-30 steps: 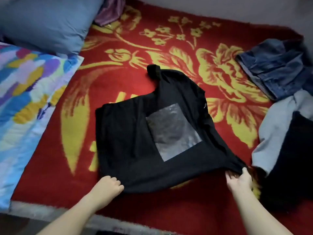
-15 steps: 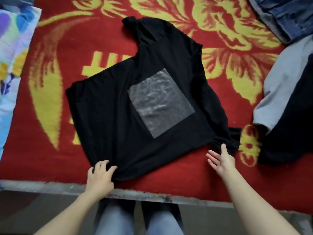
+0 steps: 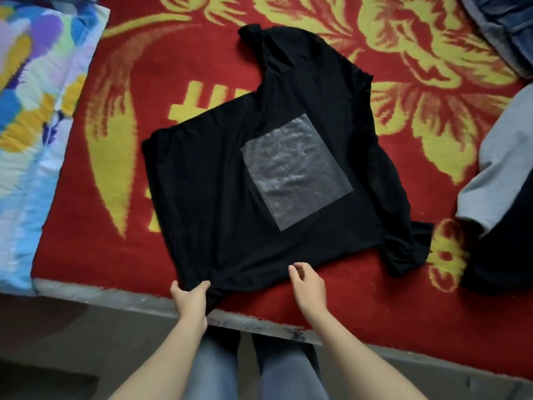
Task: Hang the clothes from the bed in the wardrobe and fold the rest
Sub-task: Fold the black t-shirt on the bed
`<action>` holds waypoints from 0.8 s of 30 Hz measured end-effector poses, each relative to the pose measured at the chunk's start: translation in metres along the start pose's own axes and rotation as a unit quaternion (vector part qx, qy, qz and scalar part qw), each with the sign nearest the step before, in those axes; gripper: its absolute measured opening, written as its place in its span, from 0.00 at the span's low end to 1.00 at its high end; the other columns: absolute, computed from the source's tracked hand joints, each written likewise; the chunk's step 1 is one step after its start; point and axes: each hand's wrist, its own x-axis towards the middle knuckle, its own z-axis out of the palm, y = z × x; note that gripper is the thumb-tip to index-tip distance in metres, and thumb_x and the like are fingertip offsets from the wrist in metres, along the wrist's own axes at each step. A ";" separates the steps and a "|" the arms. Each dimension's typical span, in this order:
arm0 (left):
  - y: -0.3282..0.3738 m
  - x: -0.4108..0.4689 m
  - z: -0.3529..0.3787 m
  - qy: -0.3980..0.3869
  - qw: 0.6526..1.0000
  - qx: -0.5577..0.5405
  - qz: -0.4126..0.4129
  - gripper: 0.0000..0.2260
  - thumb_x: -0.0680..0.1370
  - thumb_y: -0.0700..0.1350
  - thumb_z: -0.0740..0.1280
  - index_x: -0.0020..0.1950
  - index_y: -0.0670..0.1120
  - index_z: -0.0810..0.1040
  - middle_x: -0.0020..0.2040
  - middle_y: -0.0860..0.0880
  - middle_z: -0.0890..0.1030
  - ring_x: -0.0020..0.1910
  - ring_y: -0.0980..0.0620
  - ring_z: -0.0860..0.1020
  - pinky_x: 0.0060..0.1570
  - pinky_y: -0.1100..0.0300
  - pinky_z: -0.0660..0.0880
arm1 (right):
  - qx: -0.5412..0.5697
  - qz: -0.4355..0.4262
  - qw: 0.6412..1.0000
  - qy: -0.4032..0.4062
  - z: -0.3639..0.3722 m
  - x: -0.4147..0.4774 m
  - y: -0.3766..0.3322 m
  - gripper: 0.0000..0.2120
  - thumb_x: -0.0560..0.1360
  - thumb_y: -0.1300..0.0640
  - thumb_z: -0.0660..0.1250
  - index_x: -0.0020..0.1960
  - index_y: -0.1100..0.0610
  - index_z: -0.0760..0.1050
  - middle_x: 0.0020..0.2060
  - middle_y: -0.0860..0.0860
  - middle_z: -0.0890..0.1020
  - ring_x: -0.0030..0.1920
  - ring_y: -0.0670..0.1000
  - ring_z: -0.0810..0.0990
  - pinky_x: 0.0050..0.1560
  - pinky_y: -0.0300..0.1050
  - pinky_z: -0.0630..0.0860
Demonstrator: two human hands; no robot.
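Observation:
A black T-shirt [image 3: 219, 197] with a grey square print [image 3: 295, 171] lies spread on the red and yellow flowered blanket [image 3: 389, 301] of the bed. My left hand [image 3: 190, 297] grips the shirt's near left corner at the bed's front edge, fingers curled round the cloth. My right hand [image 3: 308, 284] hovers at the shirt's near hem, fingers loosely curled, holding nothing. One sleeve [image 3: 409, 249] is bunched at the right, the other [image 3: 259, 39] at the far side.
A grey and black garment [image 3: 507, 174] lies at the right. Folded blue jeans [image 3: 507, 21] sit at the far right corner. A multicoloured quilt [image 3: 37, 111] covers the left. The bed's front edge [image 3: 115, 295] runs just below my hands, my legs beneath it.
My right hand let go of the right sleeve and moved left to the shirt's near hem. My left hand went from flat beside the corner to gripping it. The view tilted down.

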 end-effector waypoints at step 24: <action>0.100 -0.031 0.129 -0.044 0.801 0.492 0.338 0.34 0.78 0.48 0.62 0.77 0.47 0.47 0.77 0.43 0.52 0.73 0.42 0.53 0.68 0.46 0.58 | -0.222 0.026 0.960 0.168 -0.181 0.154 -0.032 0.39 0.75 0.45 0.66 0.76 0.55 0.49 0.74 0.58 0.57 0.74 0.58 0.53 0.68 0.56 0.59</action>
